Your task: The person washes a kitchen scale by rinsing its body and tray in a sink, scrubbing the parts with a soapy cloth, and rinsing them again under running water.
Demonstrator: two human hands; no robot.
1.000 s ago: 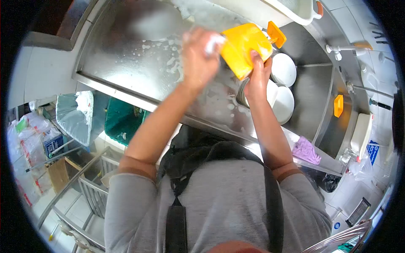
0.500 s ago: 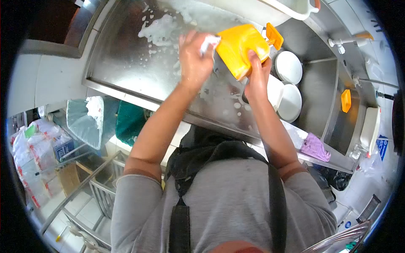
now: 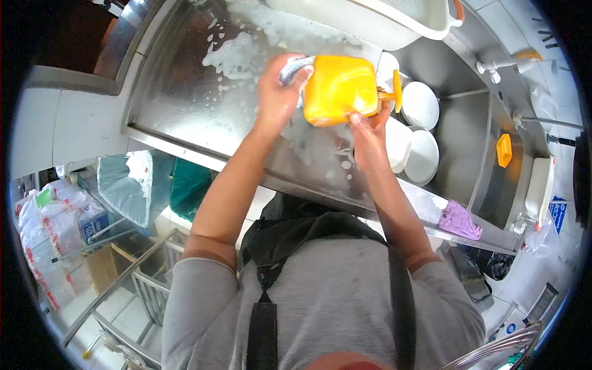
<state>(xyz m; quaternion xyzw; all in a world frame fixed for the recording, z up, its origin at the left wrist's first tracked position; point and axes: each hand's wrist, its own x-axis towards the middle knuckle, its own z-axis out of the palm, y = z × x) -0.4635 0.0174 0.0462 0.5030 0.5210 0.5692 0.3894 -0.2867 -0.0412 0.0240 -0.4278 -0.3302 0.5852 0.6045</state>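
Observation:
My left hand point(image 3: 279, 92) is closed around a wet white-grey cloth point(image 3: 295, 71), pressed to the left end of a yellow plastic container point(image 3: 341, 88). My right hand point(image 3: 371, 135) grips the container's lower right side, thumb on the near face and fingers mostly hidden behind. From the container's right end sticks out a yellow T-shaped piece point(image 3: 397, 91). White suds show on the container, which is held above the steel drainboard point(image 3: 179, 92). White dishes point(image 3: 421, 106) lie just right of my right hand.
Foam point(image 3: 234, 57) spreads over the drainboard. A large white tub point(image 3: 364, 21) stands at the back. To the right are a steel sink point(image 3: 462, 123), a yellow piece point(image 3: 504, 150) and a purple cloth point(image 3: 459, 220) on the front edge. A lined bin point(image 3: 126, 185) stands below left.
The yellow container has turned from tilted to nearly level and come slightly lower and left. My left hand with the cloth has shifted onto its left end.

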